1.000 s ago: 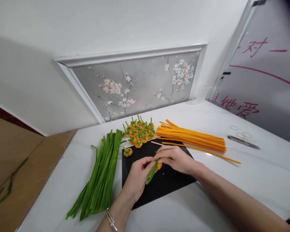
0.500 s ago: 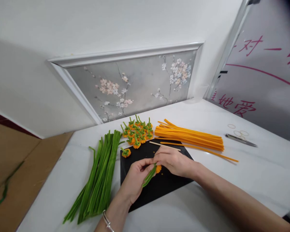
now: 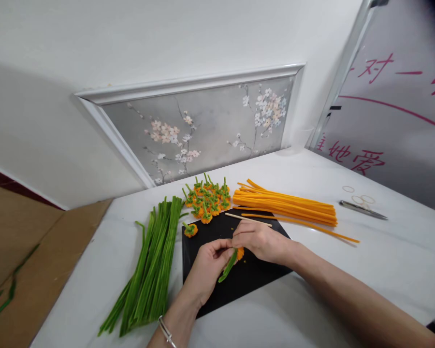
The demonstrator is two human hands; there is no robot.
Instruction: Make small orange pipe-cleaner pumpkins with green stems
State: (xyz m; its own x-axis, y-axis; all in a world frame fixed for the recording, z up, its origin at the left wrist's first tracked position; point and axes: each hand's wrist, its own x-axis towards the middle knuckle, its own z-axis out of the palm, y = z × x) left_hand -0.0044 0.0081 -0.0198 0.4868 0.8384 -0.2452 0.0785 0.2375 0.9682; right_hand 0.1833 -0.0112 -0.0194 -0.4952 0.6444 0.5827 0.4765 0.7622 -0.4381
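Over the black mat (image 3: 252, 278) on the white worktop (image 3: 304, 304), seen from the head camera, the person's hands come together around one small piece. The left hand (image 3: 208, 266) pinches green pipe cleaner lengths (image 3: 227, 268) between thumb and fingers, their free ends slanting down toward the mat. The right hand (image 3: 259, 240) is closed with its fingertips against the same spot, just above a small orange flower head (image 3: 240, 253); its fingers hide the exact grip, so I cannot tell which strand they hold. Meeting so closely, the two hands probably steady the join between green and orange.

The green bundle (image 3: 152, 270) lies left of the mat and the orange bundle (image 3: 286, 205) beyond it to the right, seemingly kept apart by colour and near either hand. One loose orange strand (image 3: 333, 234) lies in front of its bundle. Behind the mat, similar flowers (image 3: 208, 198) sit crowded together, most with green stems pointing up, perhaps so they rest steadily on their heads; a single flower (image 3: 191, 230) sits at the mat's left corner. A thin stick (image 3: 255, 221) lies behind the right hand. Farther right, a pointed metal tool (image 3: 362, 210) lies near pale rings (image 3: 362, 198), apparently set aside.
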